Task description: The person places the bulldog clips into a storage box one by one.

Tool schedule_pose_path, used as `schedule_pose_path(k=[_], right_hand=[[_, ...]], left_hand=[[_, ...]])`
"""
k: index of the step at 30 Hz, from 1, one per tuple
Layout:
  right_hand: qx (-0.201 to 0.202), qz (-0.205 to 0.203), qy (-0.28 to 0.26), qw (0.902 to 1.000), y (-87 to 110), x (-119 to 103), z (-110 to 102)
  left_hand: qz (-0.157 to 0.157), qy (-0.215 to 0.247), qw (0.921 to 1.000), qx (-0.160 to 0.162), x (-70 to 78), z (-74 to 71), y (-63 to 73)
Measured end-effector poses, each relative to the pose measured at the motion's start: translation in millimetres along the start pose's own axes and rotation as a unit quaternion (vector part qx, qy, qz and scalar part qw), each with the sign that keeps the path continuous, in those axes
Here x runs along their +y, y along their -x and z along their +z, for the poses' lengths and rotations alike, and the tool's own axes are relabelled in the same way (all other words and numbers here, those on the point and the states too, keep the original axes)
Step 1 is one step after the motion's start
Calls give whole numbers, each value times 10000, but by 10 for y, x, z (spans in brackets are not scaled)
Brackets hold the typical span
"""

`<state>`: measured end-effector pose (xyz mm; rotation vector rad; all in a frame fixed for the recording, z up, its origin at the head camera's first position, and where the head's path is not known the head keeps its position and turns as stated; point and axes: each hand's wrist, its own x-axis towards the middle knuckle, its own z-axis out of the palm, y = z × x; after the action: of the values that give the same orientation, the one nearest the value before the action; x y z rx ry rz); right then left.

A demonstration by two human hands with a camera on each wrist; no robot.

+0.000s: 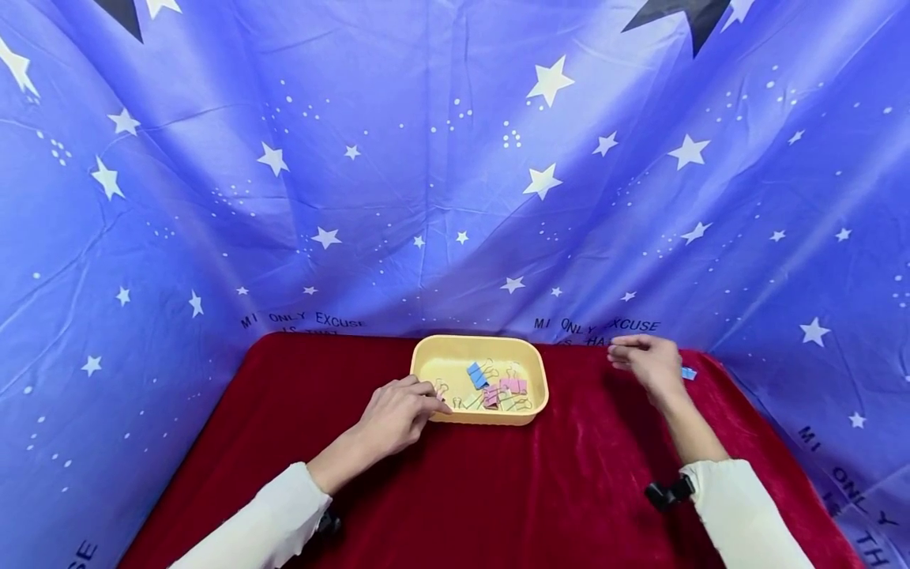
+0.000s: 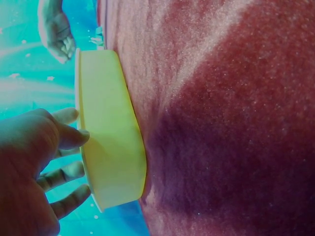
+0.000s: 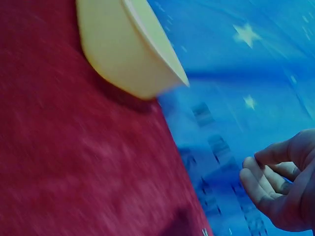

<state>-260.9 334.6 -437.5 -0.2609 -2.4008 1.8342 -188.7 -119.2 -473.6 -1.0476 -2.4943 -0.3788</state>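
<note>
A shallow yellow plastic box (image 1: 475, 418) stands near the back of the table. Inside lie several binder clips, among them a blue binder clip (image 1: 478, 375) and a pink binder clip (image 1: 513, 386); others are pale green. At the box's left front corner, my left hand (image 1: 400, 408) holds the rim, thumb at the outer side and fingertips over the edge, partly hidden. My right hand (image 1: 650, 365) hovers right of the box, fingers loosely bent; nothing shows between them in the right wrist view. Another blue binder clip (image 1: 688, 373) lies on the table just beyond that hand.
Dark red velvet cloth (image 1: 469, 490) covers the table. A blue curtain (image 1: 441, 197) with white stars and lettering hangs behind it and at both sides. Each wrist bears a black device, such as the wrist camera (image 1: 670, 493) on the right.
</note>
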Motion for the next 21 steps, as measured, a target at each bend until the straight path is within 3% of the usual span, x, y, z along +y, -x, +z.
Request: schedule_pose_path(k=[7, 13, 19, 21], right_hand=[[477, 440, -598, 9961, -91, 130, -513], [946, 961, -1070, 9851, -108, 275, -955], [1575, 1423, -145, 9771, -156, 432, -1269], [1654, 1516, -190, 9743, -180, 478, -1321]], left_hand=[[-26, 9, 10000, 3, 7, -1, -4], [-46, -23, 10000, -83, 24, 9, -14], [-43, -54, 10000, -20, 8, 10, 1], [-61, -55, 10000, -36, 4, -2, 3]])
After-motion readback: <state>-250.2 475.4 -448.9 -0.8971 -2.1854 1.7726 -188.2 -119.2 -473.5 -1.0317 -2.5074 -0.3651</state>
